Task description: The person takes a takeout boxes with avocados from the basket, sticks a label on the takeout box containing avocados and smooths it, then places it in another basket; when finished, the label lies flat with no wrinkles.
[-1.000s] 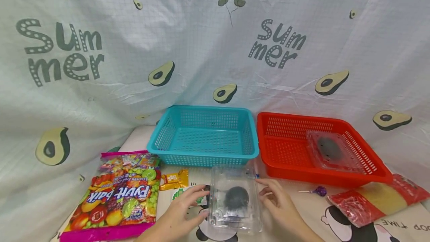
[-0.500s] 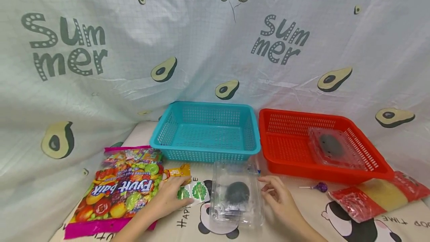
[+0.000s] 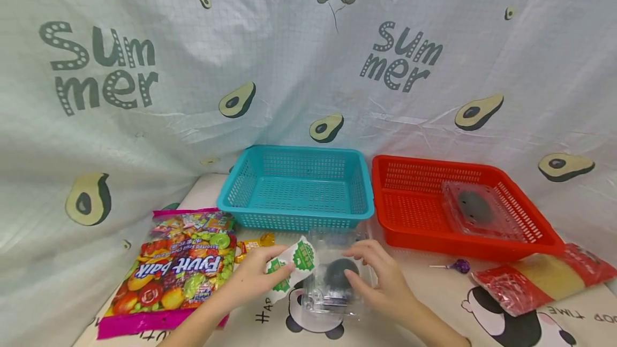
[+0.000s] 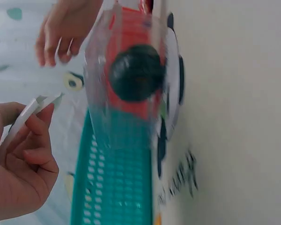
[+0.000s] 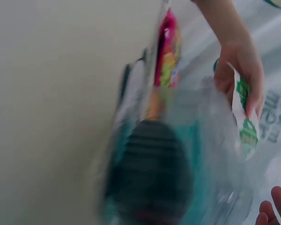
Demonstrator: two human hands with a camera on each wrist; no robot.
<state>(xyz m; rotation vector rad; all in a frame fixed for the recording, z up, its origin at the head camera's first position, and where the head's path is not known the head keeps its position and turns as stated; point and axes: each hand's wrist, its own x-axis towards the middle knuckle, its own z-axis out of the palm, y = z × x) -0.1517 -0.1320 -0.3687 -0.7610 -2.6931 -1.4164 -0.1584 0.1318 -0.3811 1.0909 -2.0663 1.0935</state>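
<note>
My left hand (image 3: 255,274) pinches a torn white strip with round green stickers (image 3: 303,256) between thumb and fingers, raised beside the clear plastic box (image 3: 324,241). A dark green rounded object (image 4: 136,73) lies inside that box; it looks like an avocado, but its kind is not certain. Over the right part of the box hovers my right hand (image 3: 381,280), thumb and fingers spread and holding nothing. In the right wrist view the box and the dark object (image 5: 152,168) are blurred, with the sticker strip (image 5: 246,112) in the left hand behind them.
Behind the box stands a turquoise basket (image 3: 294,219); right of it, a red basket (image 3: 453,250) holds another clear box (image 3: 501,229). A fruit candy bag (image 3: 173,272) and an orange packet (image 3: 243,248) lie left. A lollipop (image 3: 461,266) and red-yellow packet (image 3: 544,283) lie right.
My left hand has left the box, reached left and lifted the sticker strip off the table, bringing it back to the box. My right hand has moved left over the box.
</note>
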